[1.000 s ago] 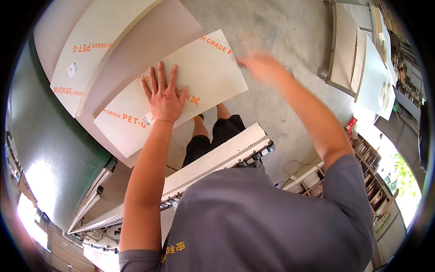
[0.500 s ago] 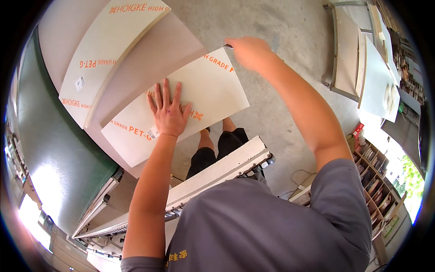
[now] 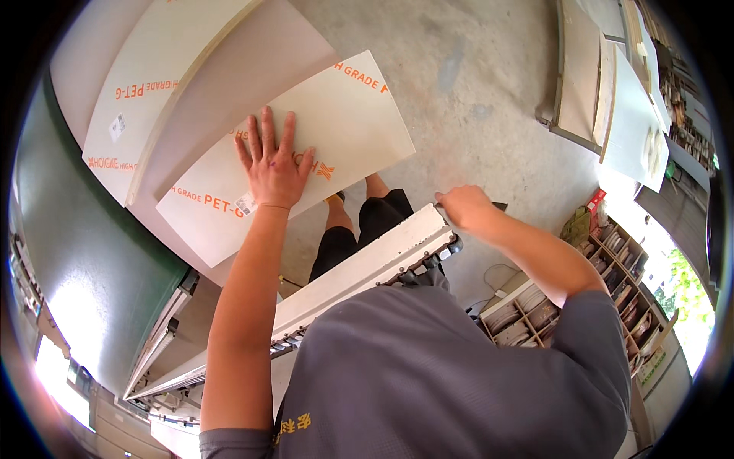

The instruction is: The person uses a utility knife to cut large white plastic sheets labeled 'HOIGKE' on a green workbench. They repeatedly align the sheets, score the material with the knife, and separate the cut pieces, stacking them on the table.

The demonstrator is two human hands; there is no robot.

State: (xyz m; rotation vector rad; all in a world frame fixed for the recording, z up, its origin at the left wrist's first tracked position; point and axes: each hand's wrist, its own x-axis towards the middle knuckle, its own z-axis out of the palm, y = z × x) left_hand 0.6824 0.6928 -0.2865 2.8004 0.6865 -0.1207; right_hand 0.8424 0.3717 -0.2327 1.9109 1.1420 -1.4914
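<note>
My left hand [image 3: 277,170] lies flat with spread fingers on a white film-covered panel [image 3: 358,115] with orange print. That panel rests over a larger pale pinkish board [image 3: 256,57]. Away from the panel, my right hand [image 3: 465,208] is closed around a small dark tool [image 3: 499,206], seen beyond the end of a white metal rail. Most of the tool is hidden in the fist, so its exact kind does not show.
Another printed panel [image 3: 145,65] lies on the board to the left, beside a green curved surface [image 3: 84,229]. The white rail [image 3: 359,264] crosses before my body. At right stand a rack of boards [image 3: 585,84] and a compartmented wooden shelf [image 3: 527,312] holding rolls.
My right hand has drawn back from the panel's far right corner toward the rail's end, tool still in it. My left hand remains flat on the panel. The whole view has shifted slightly.
</note>
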